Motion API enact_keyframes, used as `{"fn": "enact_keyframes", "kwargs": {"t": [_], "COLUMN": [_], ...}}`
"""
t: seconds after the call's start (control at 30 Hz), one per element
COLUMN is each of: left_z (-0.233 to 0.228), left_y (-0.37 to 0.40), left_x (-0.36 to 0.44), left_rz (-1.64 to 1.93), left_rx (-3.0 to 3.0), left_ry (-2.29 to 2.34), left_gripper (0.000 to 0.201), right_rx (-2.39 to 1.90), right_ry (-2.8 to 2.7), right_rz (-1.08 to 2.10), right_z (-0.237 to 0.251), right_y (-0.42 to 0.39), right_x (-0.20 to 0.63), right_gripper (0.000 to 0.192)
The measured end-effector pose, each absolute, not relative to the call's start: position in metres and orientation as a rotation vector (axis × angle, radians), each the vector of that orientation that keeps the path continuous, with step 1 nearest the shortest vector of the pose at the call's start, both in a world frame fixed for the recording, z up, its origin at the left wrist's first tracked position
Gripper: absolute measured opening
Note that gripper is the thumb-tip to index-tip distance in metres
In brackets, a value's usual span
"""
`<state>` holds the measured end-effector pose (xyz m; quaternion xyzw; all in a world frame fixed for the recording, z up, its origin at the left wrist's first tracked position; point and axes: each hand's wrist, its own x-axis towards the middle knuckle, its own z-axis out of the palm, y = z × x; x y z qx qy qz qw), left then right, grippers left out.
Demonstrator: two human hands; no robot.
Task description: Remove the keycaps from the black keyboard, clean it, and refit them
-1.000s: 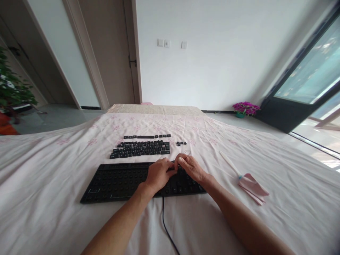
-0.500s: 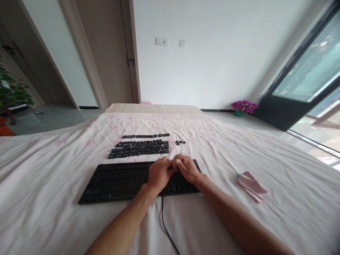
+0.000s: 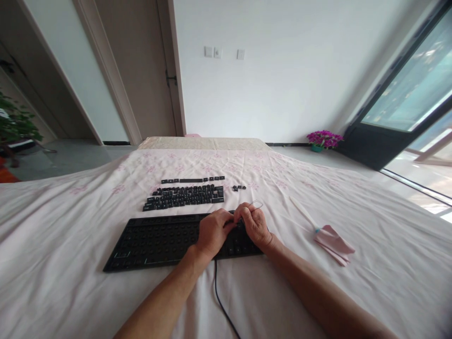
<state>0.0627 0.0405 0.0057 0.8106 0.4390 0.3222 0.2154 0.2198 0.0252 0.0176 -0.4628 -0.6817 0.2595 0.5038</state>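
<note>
On the pink bedsheet (image 3: 88,263), a black keyboard base (image 3: 158,240) lies stripped of caps. The right hand (image 3: 254,226) pinches a thin wire keycap puller (image 3: 255,205) above its right end; the left hand (image 3: 212,231) rests curled on it, touching the right.

Black keyboard (image 3: 158,240): keycaps stripped, bare switch grid, flat on pink sheet, long side across view, cable off near edge. Both hands over its right part. Wire keycap puller (image 3: 255,205): thin metal loop, pinched in right hand (image 3: 254,226), loop sticking up past keyboard's far edge. Left hand (image 3: 213,230) rests on keyboard, fingertips meeting right hand.
</note>
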Motion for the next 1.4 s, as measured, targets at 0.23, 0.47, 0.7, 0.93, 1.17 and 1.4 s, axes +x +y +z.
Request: {"fn": "enact_keyframes", "kwargs": {"t": [0.23, 0.47, 0.7, 0.93, 1.17, 1.4], "left_z": [0.001, -0.006, 0.001, -0.003, -0.005, -0.005], "left_y": [0.047, 0.056, 0.057, 0.055, 0.055, 0.056], "left_x": [0.06, 0.058, 0.055, 0.055, 0.056, 0.057], "left_rz": [1.015, 1.07, 1.151, 1.16, 1.148, 1.141], "left_rx": [1.9, 1.649, 1.443, 1.4, 1.451, 1.547], "left_ry": [1.163, 1.112, 1.081, 0.984, 0.979, 1.021], "left_gripper": [0.041, 0.038, 0.036, 0.039, 0.042, 0.041], "right_rx": [-1.101, -1.052, -1.475, -1.695, -1.639, -1.839], "right_ry": [-1.786, -1.7, -1.812, -1.916, -1.932, -1.65], "right_rz": [0.438, 0.37, 0.19, 0.381, 0.467, 0.341], "right_z": [0.031, 0.035, 0.037, 0.036, 0.038, 0.032], "right_y": [0.02, 0.02, 0.032, 0.033, 0.035, 0.079], "right_x": [0.216, 0.219, 0.227, 0.224, 0.229, 0.281], "right_gripper": [0.045, 0.038, 0.026, 0.021, 0.016, 0.018]}}
